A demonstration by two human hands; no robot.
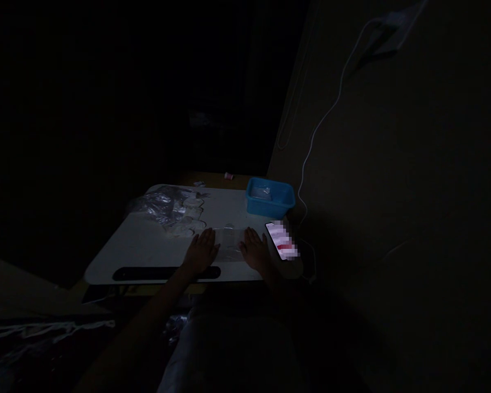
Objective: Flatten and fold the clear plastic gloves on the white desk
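Note:
A clear plastic bag [229,245] lies flat on the white table [147,245] in front of me. Its left side is under my left hand [202,251], which rests flat with the fingers stretched out. On the right side of the bag my right hand [254,249] also lies flat, fingers extended. Neither hand grips anything. Just right of my right hand is a phone [282,240] with its screen lit and partly blurred out. The room is dark, so what the bag holds, if anything, cannot be made out.
A blue plastic basket [270,206] with clear packets inside stands at the back right. Crumpled clear plastic [163,204] and several whitish rounded pieces [192,213] lie at the left. A white cable [317,131] hangs along the wall. A dark slot [147,273] runs near the table's front edge.

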